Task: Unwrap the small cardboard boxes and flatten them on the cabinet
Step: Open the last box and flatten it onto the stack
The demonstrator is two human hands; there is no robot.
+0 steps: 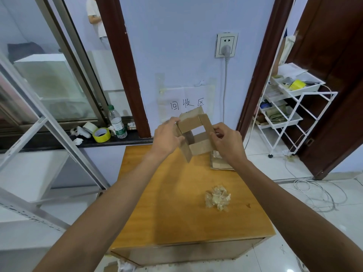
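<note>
I hold a small brown cardboard box (196, 134) in the air above the far end of the wooden cabinet top (176, 203). Both ends of the box are open, so I see through it, and its flaps stick out. My left hand (167, 138) grips the box's left side, thumb on top. My right hand (227, 142) pinches its right wall. A stack of flattened cardboard (218, 161) lies on the cabinet under my right hand, partly hidden by it. A crumpled ball of clear tape (217, 197) lies on the cabinet nearer to me.
A windowsill at the left carries a yellow tape roll (101, 135), a white tape roll (90, 127) and a plastic bottle (117, 122). A white wire rack (290, 107) stands in the doorway at the right. Cables (318, 193) lie on the tiled floor. A person (96, 18) stands behind the glass.
</note>
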